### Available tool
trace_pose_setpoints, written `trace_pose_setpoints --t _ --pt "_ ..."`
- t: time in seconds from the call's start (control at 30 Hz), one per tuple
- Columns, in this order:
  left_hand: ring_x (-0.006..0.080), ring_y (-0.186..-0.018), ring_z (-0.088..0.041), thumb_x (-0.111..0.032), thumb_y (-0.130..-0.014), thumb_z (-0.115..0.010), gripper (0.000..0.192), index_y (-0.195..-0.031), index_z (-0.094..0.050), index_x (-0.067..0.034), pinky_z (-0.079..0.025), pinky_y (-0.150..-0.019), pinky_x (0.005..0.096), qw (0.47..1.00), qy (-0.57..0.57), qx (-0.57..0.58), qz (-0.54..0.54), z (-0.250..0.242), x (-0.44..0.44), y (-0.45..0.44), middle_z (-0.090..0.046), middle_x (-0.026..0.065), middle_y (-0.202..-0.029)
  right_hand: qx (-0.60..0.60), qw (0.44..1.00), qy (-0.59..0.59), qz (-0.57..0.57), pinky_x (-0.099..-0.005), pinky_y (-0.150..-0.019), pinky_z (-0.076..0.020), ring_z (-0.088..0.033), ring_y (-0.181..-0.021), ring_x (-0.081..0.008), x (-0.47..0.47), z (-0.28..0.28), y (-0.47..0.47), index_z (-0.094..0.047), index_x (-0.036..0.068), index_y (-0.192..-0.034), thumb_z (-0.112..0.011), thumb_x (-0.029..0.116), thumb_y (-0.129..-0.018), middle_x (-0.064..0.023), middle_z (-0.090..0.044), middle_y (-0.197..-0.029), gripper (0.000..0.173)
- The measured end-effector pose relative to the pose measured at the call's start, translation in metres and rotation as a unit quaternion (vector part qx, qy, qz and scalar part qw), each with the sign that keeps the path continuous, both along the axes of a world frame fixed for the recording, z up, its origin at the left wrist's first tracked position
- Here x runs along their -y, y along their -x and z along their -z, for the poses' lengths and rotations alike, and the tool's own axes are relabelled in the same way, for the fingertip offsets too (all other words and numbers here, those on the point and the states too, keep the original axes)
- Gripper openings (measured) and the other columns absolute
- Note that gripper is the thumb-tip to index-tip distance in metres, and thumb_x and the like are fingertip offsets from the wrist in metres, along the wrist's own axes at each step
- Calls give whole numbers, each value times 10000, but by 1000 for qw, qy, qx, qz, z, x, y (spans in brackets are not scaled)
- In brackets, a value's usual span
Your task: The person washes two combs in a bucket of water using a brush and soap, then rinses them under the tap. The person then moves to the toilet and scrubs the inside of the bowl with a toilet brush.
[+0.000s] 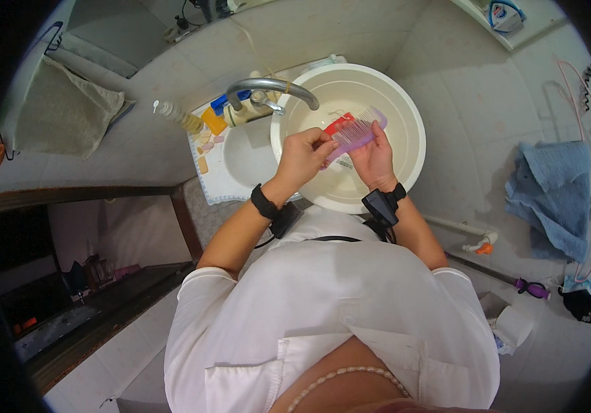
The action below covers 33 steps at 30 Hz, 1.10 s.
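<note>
Over a white plastic basin [414,134], I have a purple comb [359,135] between both hands. The fingers of my left hand [303,155] close on the comb's lower left end. My right hand [374,155] supports its other end, palm up, with the thumb at the upper right. Below the purple comb, partly hidden by it, is a red comb-like item [338,124]; whether a hand touches it is unclear. The chrome faucet [280,85] arches over the basin's left rim, its spout to the upper left of the comb.
Left of the basin, a white sink [238,155] carries soap pieces [202,165], a yellow block [214,121] and a bottle [184,118]. A blue towel [551,199] hangs at the right, a pale cloth [66,111] at the upper left. A pipe with an orange handle [484,249] is at the right.
</note>
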<state>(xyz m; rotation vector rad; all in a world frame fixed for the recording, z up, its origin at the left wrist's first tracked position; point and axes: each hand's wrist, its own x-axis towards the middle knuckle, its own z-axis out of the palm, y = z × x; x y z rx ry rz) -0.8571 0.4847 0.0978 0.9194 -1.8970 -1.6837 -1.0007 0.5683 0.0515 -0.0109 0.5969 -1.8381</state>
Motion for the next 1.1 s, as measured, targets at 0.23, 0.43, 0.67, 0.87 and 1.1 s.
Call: trace_pose_setpoints --t 0.23,0.43,0.67,0.87,1.1 --pt "82 -518 -522 -173 -764 -774 269 -653 -594 -6 -438 -487 240 985 162 54 -18 -8 -8 29 -586 40 -579 -101 992 69 12 -406 -1007 -375 -519 -1135 -272 -12 -32 -6 -465 -16 -1215 -396 368 -994 -178 -560 -1186 449" --pt "134 -535 -552 -164 -734 -786 248 -741 -611 12 -456 -517 282 991 85 76 -63 -22 -10 29 -609 81 -625 -169 982 82 25 -370 -1000 -382 -531 -1112 -236 -19 -37 7 -478 -49 -1197 -401 365 -998 -162 -563 -1187 466" --pt "138 -640 -599 -113 -782 -737 217 -914 -629 21 -498 -597 292 986 159 -26 47 -11 -20 30 -650 105 -752 -181 980 81 12 -366 -1020 -369 -500 -1175 -247 -22 -34 -3 -456 -45 -1250 -383 326 -1008 -154 -552 -1219 449" --pt "93 -750 -610 -55 -846 -667 165 -988 -621 15 -495 -663 236 986 -90 -137 -10 -13 -10 29 -669 58 -875 -291 952 -19 -90 -264 -770 -463 -574 -922 -134 -25 -34 -9 -438 38 -1296 -436 148 -987 -68 -580 -1093 328" --pt "100 -756 -620 -41 -849 -663 150 -980 -621 19 -510 -700 235 982 -94 -149 -64 -38 5 31 -672 64 -879 -415 898 -46 -140 -189 -570 -425 -497 -640 -52 -28 -34 -8 -481 47 -1264 -449 95 -970 -11 -594 -855 300"
